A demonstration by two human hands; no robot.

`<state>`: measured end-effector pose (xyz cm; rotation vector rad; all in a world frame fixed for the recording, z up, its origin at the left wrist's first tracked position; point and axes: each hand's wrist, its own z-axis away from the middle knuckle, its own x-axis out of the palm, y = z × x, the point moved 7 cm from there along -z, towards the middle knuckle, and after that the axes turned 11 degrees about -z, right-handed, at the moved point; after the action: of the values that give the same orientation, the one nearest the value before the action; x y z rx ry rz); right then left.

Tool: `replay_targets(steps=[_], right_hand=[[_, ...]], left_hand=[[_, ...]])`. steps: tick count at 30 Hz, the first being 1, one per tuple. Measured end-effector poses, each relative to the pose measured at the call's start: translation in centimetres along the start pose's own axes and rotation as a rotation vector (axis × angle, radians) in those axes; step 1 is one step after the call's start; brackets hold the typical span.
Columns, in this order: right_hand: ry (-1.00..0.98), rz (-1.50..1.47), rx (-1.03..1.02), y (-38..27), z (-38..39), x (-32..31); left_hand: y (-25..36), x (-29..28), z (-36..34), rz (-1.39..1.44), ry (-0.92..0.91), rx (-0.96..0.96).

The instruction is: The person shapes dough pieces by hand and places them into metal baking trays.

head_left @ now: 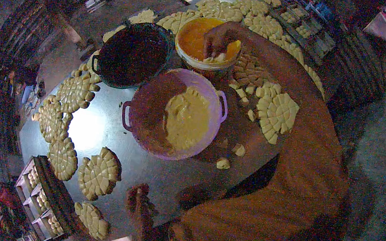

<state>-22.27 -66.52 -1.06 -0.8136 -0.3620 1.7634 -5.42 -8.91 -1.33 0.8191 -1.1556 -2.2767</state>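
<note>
My right hand [222, 41] reaches across the table into a white bucket [178, 51] with an orange-yellow inside. Its fingers are closed on a pale piece of dough [216, 58] by the bucket's near rim. My left hand [139, 206] is low over the table's near edge, fingers curled; whether anything is in them is hidden in shadow. Between the hands stands a purple two-handled basin [146, 113] with a yellow, batter-like mass [188, 120] in it. A dark basin [132, 56] touches it at the back left.
Cut dough rounds [76, 93] line the left side of the metal table [141, 167], and more rounds [267, 27] lie along the far edge. Another round [277, 110] and loose dough pieces [223, 163] lie at the right. A compartmented rack of dough balls [39, 197] stands front left.
</note>
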Motion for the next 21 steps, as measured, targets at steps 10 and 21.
replay_targets(steps=[10,21], right_hand=[[0.196,-0.885,-0.742,-9.3,5.5,9.2],[0.151,-1.465,-0.799,-16.7,6.6,31.9]], left_hand=[[-1.1,8.6,-2.8,0.278,-0.554,0.112],[3.8,11.1,-1.2,1.049,-0.663,-0.01]])
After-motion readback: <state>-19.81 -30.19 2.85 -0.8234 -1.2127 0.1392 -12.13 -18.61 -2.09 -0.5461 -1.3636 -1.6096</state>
